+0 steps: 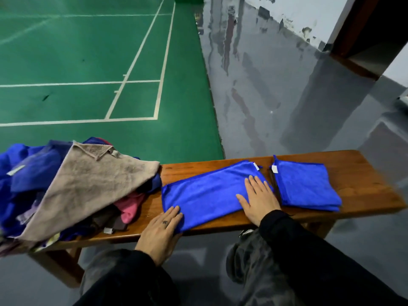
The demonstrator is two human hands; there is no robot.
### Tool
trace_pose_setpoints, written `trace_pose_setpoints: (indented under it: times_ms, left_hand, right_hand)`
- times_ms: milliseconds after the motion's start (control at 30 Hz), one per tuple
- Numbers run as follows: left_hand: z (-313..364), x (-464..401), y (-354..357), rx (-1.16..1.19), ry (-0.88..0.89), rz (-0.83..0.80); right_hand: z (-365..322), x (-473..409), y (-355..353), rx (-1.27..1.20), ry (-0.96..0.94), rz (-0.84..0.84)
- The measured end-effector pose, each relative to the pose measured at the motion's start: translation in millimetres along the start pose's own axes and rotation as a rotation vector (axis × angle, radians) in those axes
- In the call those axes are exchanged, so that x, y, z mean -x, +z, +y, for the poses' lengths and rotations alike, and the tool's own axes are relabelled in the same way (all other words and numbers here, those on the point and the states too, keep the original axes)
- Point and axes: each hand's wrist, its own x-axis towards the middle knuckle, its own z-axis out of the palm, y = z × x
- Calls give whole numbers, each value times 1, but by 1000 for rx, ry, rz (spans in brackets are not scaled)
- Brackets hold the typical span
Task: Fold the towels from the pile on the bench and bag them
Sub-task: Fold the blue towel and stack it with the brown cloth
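Occlusions and cut-offs, head view

Pile of towels [55,186] runs off the left edge, its extent not visible; grey towel [92,186] covers most of the pile beneath; bench [357,173] left end hidden under the pile, legs mostly out of sight; white tags [274,169] too small to read; both sleeves cut by the bottom edge.

A green sports court floor [88,51] marked with white boundary lines [136,56] occupies the upper left of the view. A glossy grey painted floor [265,96] adjoins it on the right and carries reflections. A white wall [309,14] with scuffed, peeling paint at its base runs along the far right. A dark brown wooden door frame [353,40] stands against that wall.
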Motion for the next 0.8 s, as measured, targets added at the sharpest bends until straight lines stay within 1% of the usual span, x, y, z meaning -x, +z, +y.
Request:
trace_pose_setpoints:
  times_ms: [33, 100, 133, 167, 200, 233, 267, 333, 400, 433, 500, 567, 600, 633, 700, 733, 800]
  left_hand:
    - [-1, 1, -2, 23, 33, 49]
    - [7, 1, -8, 22, 58, 152]
    - [17, -1, -12, 14, 61, 205]
    - [28, -6, -18, 15, 72, 255]
    - [41, -13, -24, 32, 92, 289]
    - [53, -20, -31, 61, 114, 315]
    - [64, -27, -35, 107, 131, 335]
    - [83, -35, -42, 248, 133, 358]
    - [95, -35, -44, 428, 48, 348]
    - [97, -32, -44, 482, -23, 329]
    - [96, -28, -37, 456, -117, 256]
    - [90, -25, -27, 382, -102, 150]
    - [89, -24, -23, 382, -90, 116]
    - [89, -24, -22, 418, -90, 110]
    - [90, -21, -21, 559, -155, 153]
    - [91, -21, -23, 626, -204, 186]
    - [92, -30, -30, 758, -287, 225]
  right_hand:
    - [-8, 3, -6, -31, -52, 69]
    - [-34, 16, -12, -149, -278, 175]
    - [-51, 27, -15, -243, -407, 143]
    - [-70, 37, -19, -326, -500, 76]
    - [-88, 46, -24, -387, -526, -10]
    - [-104, 53, -29, -435, -499, -81]
    - [-113, 57, -29, -484, -431, -110]
    - [-117, 61, -31, -582, -255, -60]
    - [-106, 61, -36, -725, -143, -40]
    - [-101, 63, -39, -806, -118, -60]
    - [-92, 66, -42, -948, -83, -77]
    - [-84, 68, -47, -1075, -56, -77]
    - [-78, 68, -49, -1111, -49, -79]
    - [-71, 68, -50, -1133, -55, -90]
    - [-59, 66, -51, -1191, -51, -130]
    - [-54, 65, -52, -1230, -18, -137]
    - [-44, 61, -52, -1322, 132, -109]
